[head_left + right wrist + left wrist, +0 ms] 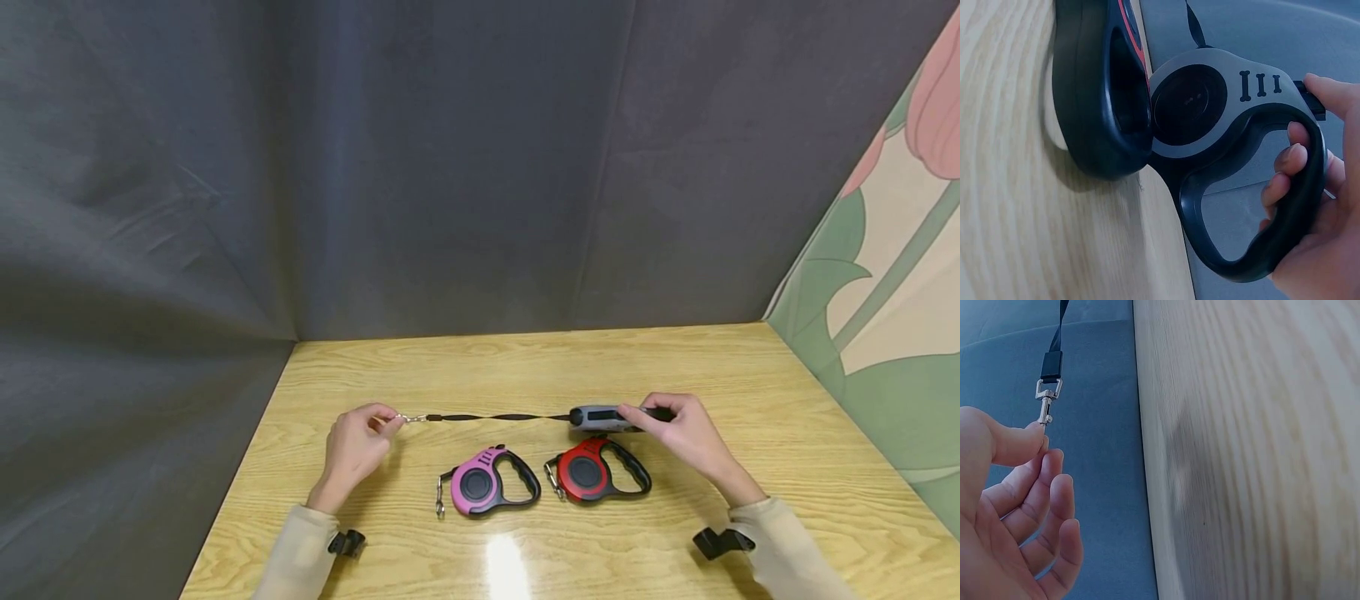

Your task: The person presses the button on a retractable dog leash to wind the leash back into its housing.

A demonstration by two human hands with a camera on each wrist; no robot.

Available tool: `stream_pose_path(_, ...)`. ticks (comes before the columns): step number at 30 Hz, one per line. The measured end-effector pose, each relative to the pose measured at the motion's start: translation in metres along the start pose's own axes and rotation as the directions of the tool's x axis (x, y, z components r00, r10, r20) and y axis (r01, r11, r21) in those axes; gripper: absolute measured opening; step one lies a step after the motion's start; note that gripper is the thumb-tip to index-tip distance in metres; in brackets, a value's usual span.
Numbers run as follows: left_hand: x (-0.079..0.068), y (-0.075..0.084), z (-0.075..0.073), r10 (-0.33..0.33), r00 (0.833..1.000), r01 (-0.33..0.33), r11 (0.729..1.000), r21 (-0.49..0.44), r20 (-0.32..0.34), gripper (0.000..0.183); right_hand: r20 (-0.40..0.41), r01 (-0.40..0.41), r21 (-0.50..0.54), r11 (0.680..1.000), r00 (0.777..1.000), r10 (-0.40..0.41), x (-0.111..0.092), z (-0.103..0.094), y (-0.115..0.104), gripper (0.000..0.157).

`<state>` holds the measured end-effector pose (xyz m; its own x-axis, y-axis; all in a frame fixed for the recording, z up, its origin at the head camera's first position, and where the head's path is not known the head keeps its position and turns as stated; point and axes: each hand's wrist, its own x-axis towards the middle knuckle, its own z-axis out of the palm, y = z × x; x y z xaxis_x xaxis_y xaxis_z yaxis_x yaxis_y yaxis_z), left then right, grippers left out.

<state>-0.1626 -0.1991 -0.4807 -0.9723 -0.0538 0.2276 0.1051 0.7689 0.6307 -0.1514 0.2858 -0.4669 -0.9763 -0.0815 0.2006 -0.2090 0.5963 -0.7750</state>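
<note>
My right hand [686, 429] grips the black handle of a grey retractable dog leash [1232, 72], fingers through the loop and thumb at the button on top. Out of its case runs a dark, twisted strap [498, 417], drawn straight to the left above the table. At the strap's far end, my left hand [360, 446] pinches the silver snap hook [1046, 409] between thumb and forefinger, the other fingers loosely bent. Below the strap lie a pink retractable leash [474, 485] and a red one [585, 471], the red one right under the grey case.
The wooden table [315, 375] meets a dark grey curtain [450, 208] at the back and left. On the right stands a wall with a flower pattern [892, 292]. Each wrist wears a small black camera mount [345, 543].
</note>
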Motion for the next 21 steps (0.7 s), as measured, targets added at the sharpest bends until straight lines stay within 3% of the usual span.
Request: stream_pose_path(21, -0.0012, 0.0008, 0.0028, 0.018, 1.0, -0.018, 1.0, -0.001, -0.012, 0.008, 0.017, -0.002, 0.019, 1.0, 1.0, 0.001, -0.0008, 0.0009, -0.0029, 0.033)
